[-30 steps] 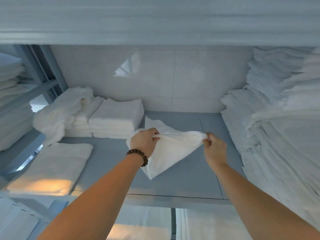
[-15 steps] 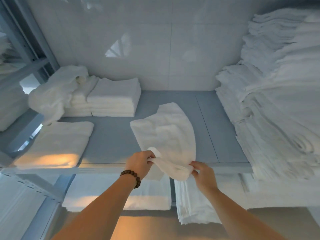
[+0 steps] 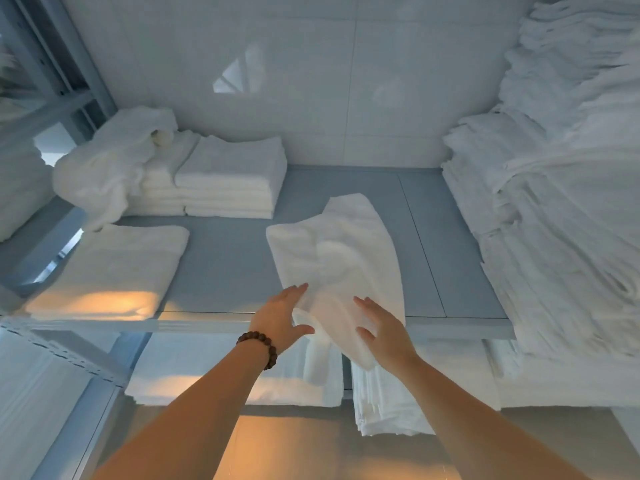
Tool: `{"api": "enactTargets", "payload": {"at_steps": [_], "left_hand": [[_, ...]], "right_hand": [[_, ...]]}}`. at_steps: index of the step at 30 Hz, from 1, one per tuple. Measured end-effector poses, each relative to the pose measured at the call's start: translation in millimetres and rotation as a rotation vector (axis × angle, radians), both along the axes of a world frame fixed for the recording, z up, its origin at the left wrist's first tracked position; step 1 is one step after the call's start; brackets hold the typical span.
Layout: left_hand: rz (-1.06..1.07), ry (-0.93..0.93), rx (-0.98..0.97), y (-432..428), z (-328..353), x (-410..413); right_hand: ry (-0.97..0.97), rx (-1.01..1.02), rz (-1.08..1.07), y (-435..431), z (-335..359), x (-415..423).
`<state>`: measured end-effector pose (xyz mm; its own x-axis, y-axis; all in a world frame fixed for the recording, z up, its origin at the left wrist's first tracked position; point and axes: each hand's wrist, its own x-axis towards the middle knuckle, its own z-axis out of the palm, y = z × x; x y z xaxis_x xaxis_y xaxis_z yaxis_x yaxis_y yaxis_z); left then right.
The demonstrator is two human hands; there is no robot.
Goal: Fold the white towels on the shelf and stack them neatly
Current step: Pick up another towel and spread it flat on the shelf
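Grip released: left hand (image 3: 281, 317) and right hand (image 3: 384, 332) spread flat at the near end of the towel (image 3: 341, 251), which overhangs the shelf (image 3: 225, 265) front. Soft, light and limp; probably best pinched at its corners.

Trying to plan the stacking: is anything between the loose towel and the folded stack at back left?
Nothing visible. Bare shelf separates the loose towel from the folded stack; the single folded towel lies nearer the front, off that line.
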<state>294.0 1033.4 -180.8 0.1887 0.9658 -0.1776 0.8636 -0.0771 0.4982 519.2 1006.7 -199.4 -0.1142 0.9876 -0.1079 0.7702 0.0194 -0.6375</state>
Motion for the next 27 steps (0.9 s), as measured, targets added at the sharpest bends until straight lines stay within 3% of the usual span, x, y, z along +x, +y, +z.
{"api": "enactTargets", "payload": {"at_steps": [6, 9, 11, 14, 18, 27], "left_hand": [[-0.007, 0.048, -0.021, 27.3, -33.3, 15.6], [0.057, 0.029, 0.058, 35.2, -40.4, 24.1], [0.082, -0.008, 0.085, 38.4, -40.9, 26.0], [0.157, -0.181, 0.142, 43.6, -29.4, 24.1], [0.181, -0.305, 0.236, 54.9, 2.2, 24.0], [0.063, -0.432, 0.326, 67.9, 95.8, 30.8]], "right_hand": [[-0.311, -0.028, 0.229, 50.8, -19.3, -42.0], [-0.449, -0.026, 0.205, 55.9, -29.3, -57.6], [-0.482, 0.087, 0.143, 56.4, -33.6, -63.0], [-0.182, 0.309, -0.003, 64.6, -29.7, -58.3], [0.182, 0.304, -0.064, 76.6, 6.2, -47.7], [0.393, 0.411, -0.042, 77.1, 99.2, -24.8]]}}
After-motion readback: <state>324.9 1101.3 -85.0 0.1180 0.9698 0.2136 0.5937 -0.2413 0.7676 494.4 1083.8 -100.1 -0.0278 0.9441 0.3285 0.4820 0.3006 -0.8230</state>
